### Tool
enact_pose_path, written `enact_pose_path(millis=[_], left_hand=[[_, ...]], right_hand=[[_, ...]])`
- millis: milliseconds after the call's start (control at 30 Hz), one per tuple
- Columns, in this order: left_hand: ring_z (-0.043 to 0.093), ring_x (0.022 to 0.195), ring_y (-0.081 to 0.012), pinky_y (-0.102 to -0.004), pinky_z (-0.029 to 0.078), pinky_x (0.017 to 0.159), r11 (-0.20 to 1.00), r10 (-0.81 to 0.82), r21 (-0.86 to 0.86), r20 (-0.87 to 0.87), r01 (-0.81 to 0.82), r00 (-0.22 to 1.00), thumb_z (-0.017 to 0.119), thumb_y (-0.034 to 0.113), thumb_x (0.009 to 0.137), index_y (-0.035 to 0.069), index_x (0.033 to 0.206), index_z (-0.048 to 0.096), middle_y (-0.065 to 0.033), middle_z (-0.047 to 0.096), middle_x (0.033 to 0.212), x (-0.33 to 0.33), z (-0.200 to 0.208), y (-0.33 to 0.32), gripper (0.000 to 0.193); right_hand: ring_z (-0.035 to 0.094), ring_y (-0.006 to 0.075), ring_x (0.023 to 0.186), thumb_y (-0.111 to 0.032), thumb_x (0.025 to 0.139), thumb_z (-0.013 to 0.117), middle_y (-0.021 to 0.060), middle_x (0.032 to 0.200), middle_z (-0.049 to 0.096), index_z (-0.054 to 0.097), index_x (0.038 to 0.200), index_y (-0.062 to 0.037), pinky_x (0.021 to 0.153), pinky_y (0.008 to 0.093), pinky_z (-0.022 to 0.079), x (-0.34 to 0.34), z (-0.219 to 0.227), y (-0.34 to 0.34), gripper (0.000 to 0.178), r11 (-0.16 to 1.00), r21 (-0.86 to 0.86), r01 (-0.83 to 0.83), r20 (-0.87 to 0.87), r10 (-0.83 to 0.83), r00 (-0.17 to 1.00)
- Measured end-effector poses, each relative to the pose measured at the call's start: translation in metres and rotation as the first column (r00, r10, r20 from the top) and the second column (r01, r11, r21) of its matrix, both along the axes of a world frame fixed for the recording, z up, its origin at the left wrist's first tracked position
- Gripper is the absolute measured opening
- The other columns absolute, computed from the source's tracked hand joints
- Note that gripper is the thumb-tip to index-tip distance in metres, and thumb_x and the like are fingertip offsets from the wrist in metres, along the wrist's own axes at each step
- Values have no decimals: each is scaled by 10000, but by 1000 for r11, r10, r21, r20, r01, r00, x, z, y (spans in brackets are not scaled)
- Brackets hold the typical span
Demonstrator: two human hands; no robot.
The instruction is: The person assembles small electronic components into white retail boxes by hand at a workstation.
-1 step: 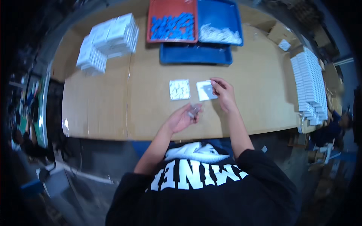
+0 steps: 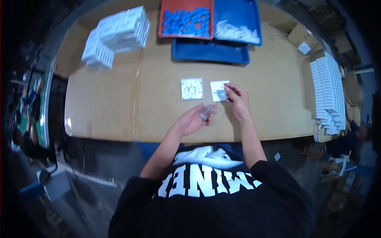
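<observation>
My left hand point(image 2: 192, 121), palm up, has its fingers curled round a small see-through plastic piece point(image 2: 206, 112). My right hand point(image 2: 239, 104) is bent into a pinch by the right edge of a flat white square point(image 2: 217, 90) with a grey mark. Anything between those fingertips is too small to make out, and I cannot tell whether they touch the square. Left of it lies a second flat square point(image 2: 191, 89), white with a speckled pattern, just beyond my left fingertips.
A red tray point(image 2: 160, 27) of blue pieces and a blue tray point(image 2: 238, 12) of white pieces stand at the back, behind a shallower blue tray point(image 2: 210, 51). White boxes point(image 2: 115, 31) are stacked far left, more white boxes point(image 2: 327, 91) at right. Other people work at both sides.
The whole view has shifted slightly, so the table and trays sit a little higher. My right fingertips overlap the white square less than before. My left hand keeps its hold.
</observation>
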State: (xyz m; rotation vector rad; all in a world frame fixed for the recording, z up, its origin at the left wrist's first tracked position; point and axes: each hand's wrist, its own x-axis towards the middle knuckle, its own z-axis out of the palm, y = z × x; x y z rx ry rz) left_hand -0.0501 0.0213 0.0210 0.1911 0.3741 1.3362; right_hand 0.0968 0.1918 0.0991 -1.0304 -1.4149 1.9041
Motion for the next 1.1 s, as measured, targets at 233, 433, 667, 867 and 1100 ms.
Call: enact_pose_path(millis=[233,433,667,867,1100], left_hand=[[646,932,-183,-360,517,910,1000,21,-6,-36,-21,999,435,397,1112,-2,1458,508,-97,662,1218,0,-2,-8,533],[645,936,-177,-351,510,894,1000,23,-9,-22,-23,999,435,393,1115,14,1381,555,-116,675,1220,4,0,-14,478],[638,942,-185,-339,506,888,998,60,19,-38,-60,997,455,377,1115,45,1366,562,-126,679,1218,6,-1,-18,430],[635,936,-181,-334,512,887,998,66,2,-60,-66,996,472,364,1113,39,1366,563,-125,679,1208,5,1,-18,422],[640,954,-199,-348,519,898,999,54,3,-75,-54,996,472,359,1113,30,1321,584,-125,679,1194,3,-3,-17,405]], right_hand=[[546,46,691,-80,963,724,-20,851,665,763,1102,-7,616,208,435,21,-1,-33,162,954,243,-177,177,136,975],[533,50,672,-75,921,750,-6,853,694,756,1021,-18,610,229,435,13,24,-30,116,795,414,-443,370,298,880],[608,106,778,-23,877,745,48,963,703,767,985,-6,684,252,490,-13,25,-23,111,658,347,-668,408,535,740],[671,150,866,24,854,731,92,1168,695,778,969,13,757,278,543,-21,19,-6,125,630,229,-742,308,676,669],[685,161,909,-31,916,683,107,1268,691,775,1033,20,830,313,556,-19,16,-3,158,549,159,-820,317,759,569]])
